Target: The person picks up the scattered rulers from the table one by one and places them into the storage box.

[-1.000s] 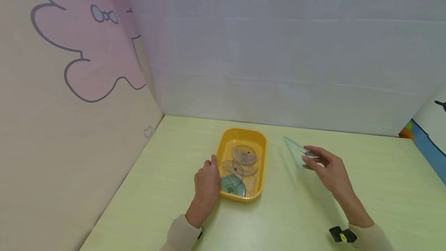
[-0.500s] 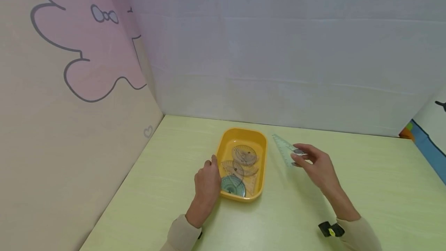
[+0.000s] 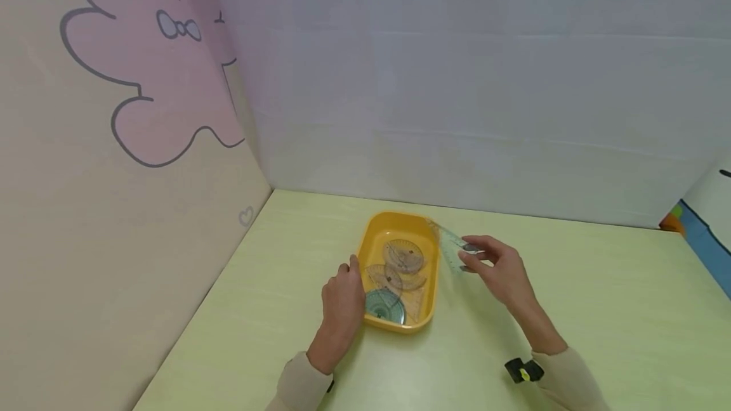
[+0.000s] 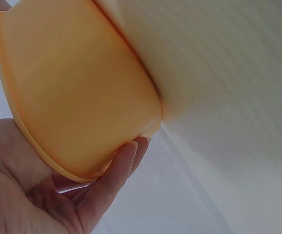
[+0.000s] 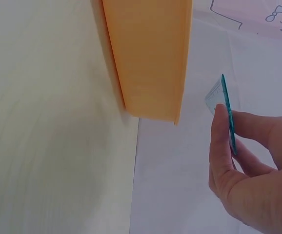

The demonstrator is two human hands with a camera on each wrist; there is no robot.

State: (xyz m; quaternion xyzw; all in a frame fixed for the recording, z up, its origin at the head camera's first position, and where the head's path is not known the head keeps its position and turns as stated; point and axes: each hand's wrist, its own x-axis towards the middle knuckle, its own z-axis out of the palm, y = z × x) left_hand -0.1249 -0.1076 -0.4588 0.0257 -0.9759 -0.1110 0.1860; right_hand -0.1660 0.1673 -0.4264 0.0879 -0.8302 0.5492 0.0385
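My left hand [image 3: 344,300] holds the left side of a yellow plastic tray [image 3: 435,271]. In the left wrist view its fingers bend against the outer wall, under the rim. My right hand [image 3: 501,271] pinches a clear green set square [image 3: 450,251] between thumb and fingers, raised beside the tray. Its pointed end overlaps the tray's far right corner in the head view. From the right wrist, the set square [image 5: 227,92] shows nearly edge-on, apart from the tray wall [image 5: 148,58]. Inside the tray lie several clear protractors [image 3: 404,255], a green protractor [image 3: 382,307] and a clear set square [image 3: 415,302].
The tray stands on a pale yellow-green table [image 3: 599,297]. A white sheet [image 3: 485,113] rises along the table's back edge. On the left is a beige panel [image 3: 143,259] with a pink cartoon figure.
My right hand has carried the green set square leftward, from right of the tray to its far right corner. My left hand keeps its hold on the tray.
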